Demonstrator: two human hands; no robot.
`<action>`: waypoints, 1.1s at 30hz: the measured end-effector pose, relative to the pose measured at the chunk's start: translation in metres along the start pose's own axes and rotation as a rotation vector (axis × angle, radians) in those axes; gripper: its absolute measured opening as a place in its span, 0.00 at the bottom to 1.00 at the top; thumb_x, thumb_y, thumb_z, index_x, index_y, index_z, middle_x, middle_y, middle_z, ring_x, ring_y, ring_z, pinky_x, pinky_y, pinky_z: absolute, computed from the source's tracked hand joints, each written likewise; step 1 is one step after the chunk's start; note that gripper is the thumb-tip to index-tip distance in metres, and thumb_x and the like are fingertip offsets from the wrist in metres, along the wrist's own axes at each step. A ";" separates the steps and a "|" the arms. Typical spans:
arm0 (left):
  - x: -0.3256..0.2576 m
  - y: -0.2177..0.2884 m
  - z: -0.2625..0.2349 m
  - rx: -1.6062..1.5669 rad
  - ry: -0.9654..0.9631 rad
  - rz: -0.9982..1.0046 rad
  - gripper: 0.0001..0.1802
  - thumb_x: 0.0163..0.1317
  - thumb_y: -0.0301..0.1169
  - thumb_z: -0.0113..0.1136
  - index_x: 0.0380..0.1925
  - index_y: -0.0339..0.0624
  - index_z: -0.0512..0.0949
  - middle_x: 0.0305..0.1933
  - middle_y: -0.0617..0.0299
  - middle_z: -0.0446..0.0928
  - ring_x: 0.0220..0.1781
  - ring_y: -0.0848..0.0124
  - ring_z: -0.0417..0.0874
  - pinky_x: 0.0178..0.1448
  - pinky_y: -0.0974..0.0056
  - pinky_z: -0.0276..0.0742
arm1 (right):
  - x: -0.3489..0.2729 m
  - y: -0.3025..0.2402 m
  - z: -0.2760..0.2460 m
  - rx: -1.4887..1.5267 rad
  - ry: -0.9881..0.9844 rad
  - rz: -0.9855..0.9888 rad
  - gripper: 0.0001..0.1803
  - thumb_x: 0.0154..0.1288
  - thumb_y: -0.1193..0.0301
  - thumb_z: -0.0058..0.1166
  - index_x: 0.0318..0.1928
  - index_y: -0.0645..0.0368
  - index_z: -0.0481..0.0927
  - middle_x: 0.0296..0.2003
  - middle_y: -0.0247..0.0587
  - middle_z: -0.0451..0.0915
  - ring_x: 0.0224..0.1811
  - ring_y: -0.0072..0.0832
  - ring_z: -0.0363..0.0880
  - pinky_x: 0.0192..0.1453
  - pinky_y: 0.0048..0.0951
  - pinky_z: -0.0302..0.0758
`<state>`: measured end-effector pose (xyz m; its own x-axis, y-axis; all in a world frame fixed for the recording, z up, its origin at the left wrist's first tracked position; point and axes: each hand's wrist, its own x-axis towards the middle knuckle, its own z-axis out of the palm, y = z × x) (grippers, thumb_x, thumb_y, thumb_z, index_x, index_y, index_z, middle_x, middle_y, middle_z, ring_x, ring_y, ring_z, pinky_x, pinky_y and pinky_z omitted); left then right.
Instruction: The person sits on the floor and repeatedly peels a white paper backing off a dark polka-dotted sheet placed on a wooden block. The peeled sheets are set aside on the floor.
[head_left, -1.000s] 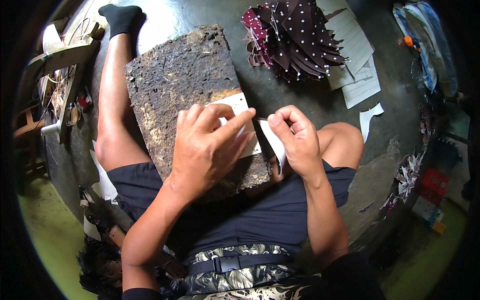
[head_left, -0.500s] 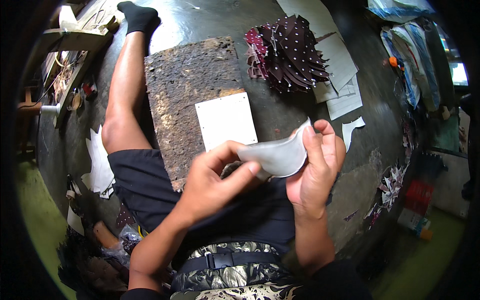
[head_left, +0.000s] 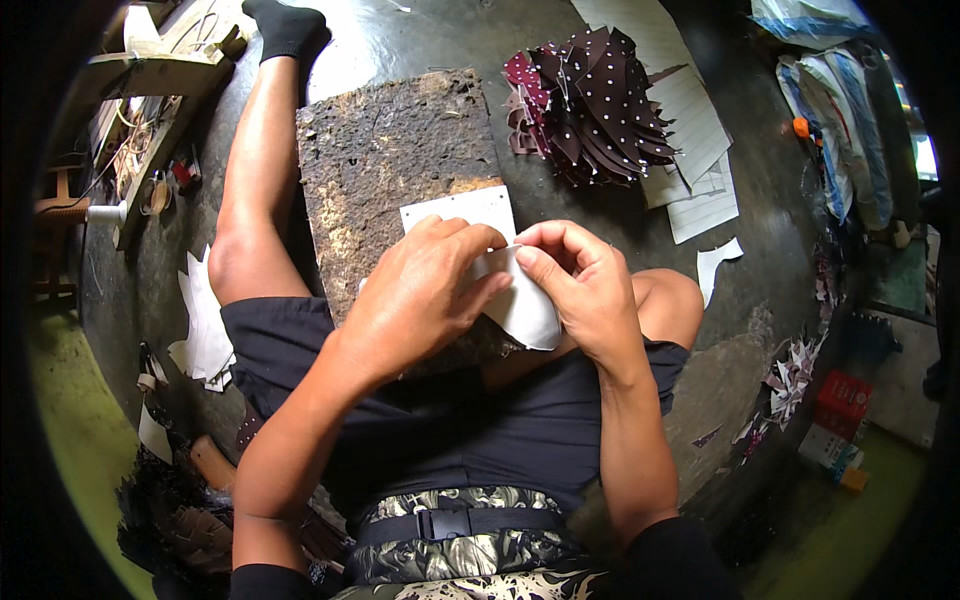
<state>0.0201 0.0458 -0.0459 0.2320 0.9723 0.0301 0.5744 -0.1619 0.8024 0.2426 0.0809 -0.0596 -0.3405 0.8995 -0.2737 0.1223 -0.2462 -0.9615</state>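
Both hands are pinching a pale curved piece (head_left: 525,305) above the person's lap: the left hand (head_left: 425,295) is clamping its left part, the right hand (head_left: 580,285) is gripping its upper right edge. It is hanging just over a white card (head_left: 462,213) lying on the rough board (head_left: 395,160). Dotted maroon pieces (head_left: 590,105) are piling up beyond.

- Curved white sheet piece (head_left: 525,305): smooth, matt, paper-like.
- Brown rectangular board (head_left: 395,160): rough, crumbly, cork-like surface.
- Maroon white-dotted cut pieces (head_left: 590,105): matt cloth.
- Dark floor (head_left: 420,40): glossy, worn sheen.
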 end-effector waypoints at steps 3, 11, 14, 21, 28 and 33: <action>0.002 -0.009 0.018 0.148 0.216 0.121 0.13 0.70 0.34 0.79 0.51 0.45 0.90 0.45 0.55 0.88 0.51 0.49 0.86 0.59 0.46 0.79 | 0.015 0.011 -0.003 0.052 -0.012 0.032 0.06 0.83 0.74 0.71 0.52 0.64 0.91 0.41 0.27 0.90 0.44 0.12 0.84 0.50 0.22 0.82; 0.000 -0.015 0.031 0.218 0.339 0.138 0.15 0.66 0.36 0.83 0.52 0.51 0.94 0.44 0.65 0.86 0.47 0.60 0.83 0.55 0.52 0.77 | 0.027 0.024 -0.008 0.330 -0.040 0.115 0.09 0.84 0.70 0.72 0.53 0.65 0.92 0.43 0.28 0.90 0.46 0.12 0.83 0.53 0.19 0.81; -0.002 -0.014 0.030 0.233 0.316 0.126 0.16 0.66 0.36 0.83 0.53 0.52 0.95 0.44 0.66 0.85 0.47 0.60 0.83 0.56 0.52 0.77 | 0.029 0.023 -0.002 0.230 0.003 0.099 0.10 0.86 0.68 0.71 0.51 0.64 0.91 0.39 0.25 0.88 0.42 0.11 0.80 0.47 0.18 0.79; -0.003 -0.015 0.030 0.263 0.286 0.142 0.16 0.66 0.35 0.83 0.52 0.50 0.94 0.46 0.65 0.85 0.47 0.60 0.83 0.54 0.51 0.80 | 0.028 0.028 0.003 0.105 0.055 0.111 0.12 0.88 0.66 0.69 0.48 0.63 0.90 0.35 0.20 0.83 0.36 0.09 0.74 0.40 0.17 0.73; 0.000 -0.010 0.028 0.297 0.252 0.136 0.15 0.66 0.35 0.83 0.51 0.49 0.94 0.46 0.64 0.85 0.46 0.60 0.83 0.52 0.52 0.80 | 0.030 0.034 0.005 0.199 0.023 0.140 0.13 0.91 0.64 0.64 0.51 0.63 0.87 0.37 0.29 0.86 0.36 0.17 0.79 0.42 0.25 0.77; 0.002 -0.007 0.030 0.297 0.260 0.122 0.14 0.66 0.33 0.84 0.51 0.48 0.94 0.46 0.64 0.85 0.45 0.60 0.84 0.50 0.52 0.80 | 0.023 0.023 0.015 -0.339 0.146 -0.073 0.16 0.95 0.61 0.55 0.50 0.62 0.82 0.37 0.53 0.85 0.35 0.45 0.85 0.44 0.43 0.81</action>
<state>0.0397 0.0442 -0.0694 0.1281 0.9471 0.2942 0.7658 -0.2830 0.5775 0.2232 0.0903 -0.0879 -0.2260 0.9583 -0.1749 0.4130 -0.0684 -0.9082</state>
